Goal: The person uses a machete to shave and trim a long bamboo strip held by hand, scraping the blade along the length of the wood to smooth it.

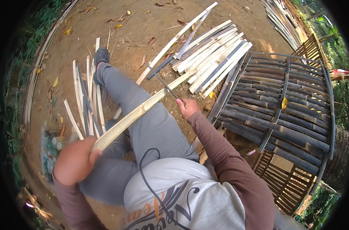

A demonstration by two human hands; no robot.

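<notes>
My left hand (74, 160) is closed round the near end of a long split bamboo strip (134, 114). The strip slants up and to the right across my raised leg, its pale inner face and node ridges showing. In my right hand (189, 109) is the handle of a knife (161, 81), mostly covered by the fingers. Its thin dark blade crosses the strip beyond my knee; whether it cuts into the bamboo I cannot tell. The strip's far end runs toward a pile of split bamboo (216, 53) on the ground.
More bamboo strips (84, 96) lie to the left, near my shoe (102, 55). A bamboo slat bench (278, 111) stands close on my right. Greenish bottles or jars (51, 147) sit beside my left hand. A dark cord (153, 188) hangs over my shirt.
</notes>
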